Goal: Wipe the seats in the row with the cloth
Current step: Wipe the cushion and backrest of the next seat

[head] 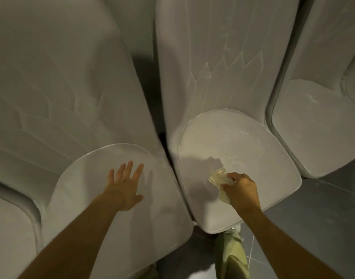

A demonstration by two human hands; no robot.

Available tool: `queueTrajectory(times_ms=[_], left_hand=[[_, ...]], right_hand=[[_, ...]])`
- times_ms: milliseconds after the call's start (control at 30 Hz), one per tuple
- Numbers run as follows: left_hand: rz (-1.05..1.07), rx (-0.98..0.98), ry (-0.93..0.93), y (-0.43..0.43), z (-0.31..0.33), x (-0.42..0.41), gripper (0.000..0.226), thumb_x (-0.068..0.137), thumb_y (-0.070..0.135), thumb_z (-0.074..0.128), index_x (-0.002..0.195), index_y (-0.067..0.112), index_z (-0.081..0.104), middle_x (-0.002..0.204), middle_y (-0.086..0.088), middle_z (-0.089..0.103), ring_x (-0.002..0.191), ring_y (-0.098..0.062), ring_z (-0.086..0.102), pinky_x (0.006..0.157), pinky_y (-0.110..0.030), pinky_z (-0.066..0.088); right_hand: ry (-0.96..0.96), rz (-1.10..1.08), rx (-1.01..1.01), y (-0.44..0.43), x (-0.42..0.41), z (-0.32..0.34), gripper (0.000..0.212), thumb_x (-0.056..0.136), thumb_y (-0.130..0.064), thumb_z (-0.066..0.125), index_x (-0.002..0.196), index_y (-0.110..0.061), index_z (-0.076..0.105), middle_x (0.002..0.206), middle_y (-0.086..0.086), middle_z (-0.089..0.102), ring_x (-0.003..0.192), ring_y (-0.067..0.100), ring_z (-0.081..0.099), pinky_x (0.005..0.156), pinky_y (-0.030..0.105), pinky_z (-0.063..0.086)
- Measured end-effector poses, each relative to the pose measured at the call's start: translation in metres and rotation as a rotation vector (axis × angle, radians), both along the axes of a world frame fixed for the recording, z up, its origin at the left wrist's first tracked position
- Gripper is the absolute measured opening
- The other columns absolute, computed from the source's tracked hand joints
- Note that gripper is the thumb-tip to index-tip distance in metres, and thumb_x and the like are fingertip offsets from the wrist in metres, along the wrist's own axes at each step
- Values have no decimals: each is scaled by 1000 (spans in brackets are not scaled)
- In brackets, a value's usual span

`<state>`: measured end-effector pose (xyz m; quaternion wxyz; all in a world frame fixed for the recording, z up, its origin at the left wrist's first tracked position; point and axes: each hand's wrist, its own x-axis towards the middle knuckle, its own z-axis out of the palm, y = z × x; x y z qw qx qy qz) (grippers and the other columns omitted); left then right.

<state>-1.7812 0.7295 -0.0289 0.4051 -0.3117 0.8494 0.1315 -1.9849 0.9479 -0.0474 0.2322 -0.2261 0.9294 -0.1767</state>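
On the white seat (253, 150) the right hand (243, 190) clutches the cloth (218, 175); the left hand (124, 186) is splayed.

We take the middle seat (243, 150) as our mark. On its near part lies the cloth (217, 175), gripped in our right hand (243, 190). Just left of it sits a second seat (112, 228), our left hand (124, 188) spread above it. To its right is a third seat (313, 127). Behind it rises its backrest (202, 57); before it lies the floor (323, 208).
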Motion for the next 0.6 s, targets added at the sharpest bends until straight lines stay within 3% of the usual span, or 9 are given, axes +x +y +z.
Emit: queueTrajectory(times_ms=[133,267,533,600], left_hand=[[-9,21,15,31,-19,-54,88,98,48,42,148,21,-25,157,-11,-26,146,-28,-18,117,-47,-7],[27,43,38,69,-38,-111,89,98,48,44,149,19,-23,157,-11,-24,146,-28,-16,118,-46,-6],[179,106,77,121,-79,-188,117,86,57,58,142,12,-35,153,-10,-34,144,-27,-23,117,-42,-9],[204,98,81,124,-89,-200,121,85,59,59,133,13,-42,152,-9,-36,144,-26,-25,116,-40,-11]], right_hand=[[3,36,73,21,-60,-15,28,89,-20,60,114,-9,62,104,10,62,76,9,44,66,7,29],[-13,1,71,42,-122,-22,24,89,-18,59,110,-9,64,88,4,54,72,14,48,67,17,36],[-84,-90,10,84,-211,-52,28,89,-14,57,117,-11,59,113,9,49,103,29,53,79,27,38],[-112,-161,-93,84,-225,-66,16,90,-13,57,105,-17,57,106,4,53,100,30,53,76,27,36]])
